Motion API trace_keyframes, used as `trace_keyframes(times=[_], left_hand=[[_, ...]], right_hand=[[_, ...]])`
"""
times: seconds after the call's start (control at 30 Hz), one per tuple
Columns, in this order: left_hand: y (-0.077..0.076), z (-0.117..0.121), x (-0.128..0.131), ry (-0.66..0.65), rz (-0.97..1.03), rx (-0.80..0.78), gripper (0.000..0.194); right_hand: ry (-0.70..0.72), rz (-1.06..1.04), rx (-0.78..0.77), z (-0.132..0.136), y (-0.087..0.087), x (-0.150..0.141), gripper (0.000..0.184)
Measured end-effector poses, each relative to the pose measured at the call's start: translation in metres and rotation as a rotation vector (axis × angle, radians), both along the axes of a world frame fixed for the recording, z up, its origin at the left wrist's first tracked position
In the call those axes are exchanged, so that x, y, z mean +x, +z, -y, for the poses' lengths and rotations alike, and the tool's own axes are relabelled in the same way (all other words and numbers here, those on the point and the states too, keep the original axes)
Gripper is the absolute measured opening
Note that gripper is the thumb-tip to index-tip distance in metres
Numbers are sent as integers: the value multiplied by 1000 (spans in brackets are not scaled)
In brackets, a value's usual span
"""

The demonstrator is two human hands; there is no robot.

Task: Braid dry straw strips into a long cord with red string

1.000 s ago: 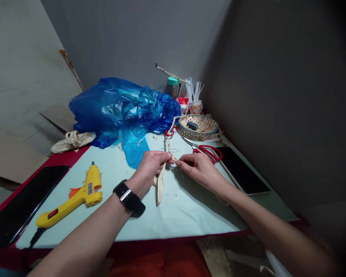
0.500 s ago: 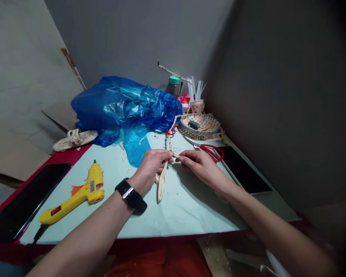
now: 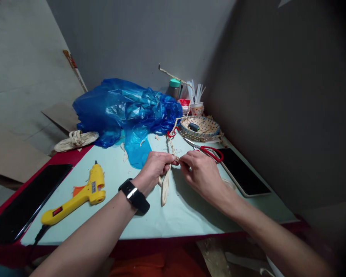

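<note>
Between my hands is a braided cord of pale, dry plant fibre. It runs up past a red tie and on to the wall at the back. My left hand, with a black watch on its wrist, pinches the lower end of the braid. Loose flat strands hang below those fingers. My right hand is closed close beside the left fingertips, pinching a strand of the fibre; its fingertips are partly hidden. Red-handled scissors lie just beyond the right hand.
On the left lie a yellow glue gun and a black tablet-like slab. A blue plastic bag fills the back. A woven basket with a thread spool, a cup of white sticks and a dark tablet are on the right.
My right hand has turned over, knuckles now upward, its fingers curled closer to the left fingertips. The left hand keeps its pinch on the braid. The whole view has shifted slightly.
</note>
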State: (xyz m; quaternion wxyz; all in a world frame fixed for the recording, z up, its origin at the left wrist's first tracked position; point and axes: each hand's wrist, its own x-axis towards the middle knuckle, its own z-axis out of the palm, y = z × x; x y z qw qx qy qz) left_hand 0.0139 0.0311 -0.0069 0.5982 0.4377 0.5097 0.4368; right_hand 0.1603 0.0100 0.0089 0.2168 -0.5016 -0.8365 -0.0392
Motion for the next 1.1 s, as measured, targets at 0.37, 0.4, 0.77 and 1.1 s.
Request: trace_keyframes(times=[0.37, 0.4, 0.77, 1.1], left_hand=[[-2, 5, 2, -62, 169, 87, 23], [-1, 5, 2, -65, 182, 89, 23], [0, 1, -8, -94, 234, -21, 11], [10, 0, -12, -170, 283, -58, 18]], right_hand=[[28, 464, 81, 10, 8, -25, 24], [31, 467, 93, 11, 6, -28, 24], [255, -107, -290, 11, 25, -11, 23], [340, -759, -907, -35, -4, -6, 26]])
